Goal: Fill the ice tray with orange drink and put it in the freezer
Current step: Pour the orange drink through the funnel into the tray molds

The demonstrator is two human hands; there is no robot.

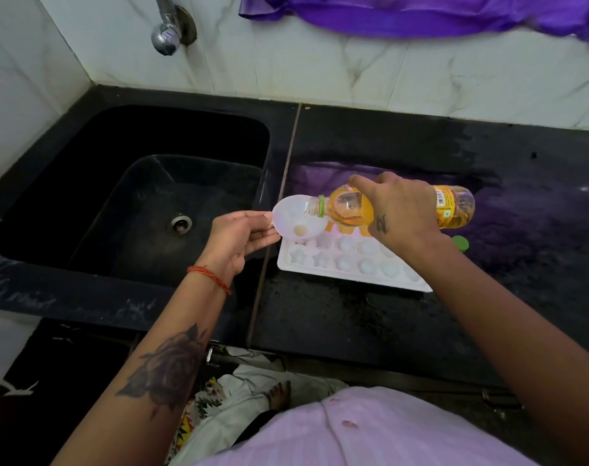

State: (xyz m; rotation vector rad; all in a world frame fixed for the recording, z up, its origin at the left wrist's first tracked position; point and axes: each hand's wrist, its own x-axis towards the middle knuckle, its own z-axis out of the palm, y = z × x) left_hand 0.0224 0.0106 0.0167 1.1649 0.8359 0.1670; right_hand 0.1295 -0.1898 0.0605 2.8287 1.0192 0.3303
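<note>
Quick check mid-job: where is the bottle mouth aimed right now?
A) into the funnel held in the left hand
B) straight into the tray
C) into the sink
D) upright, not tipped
A: the right hand tips the bottle so its mouth sits in the funnel that the left hand holds over the tray.

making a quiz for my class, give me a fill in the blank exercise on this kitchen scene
1. The right hand tips the bottle of ____ drink.
2. The left hand holds a white ____ under the bottle's mouth.
3. The ice tray lies on the black counter, to the right of the ____.
4. The loose bottle cap is ____.

Missing words: orange; funnel; sink; green
</note>
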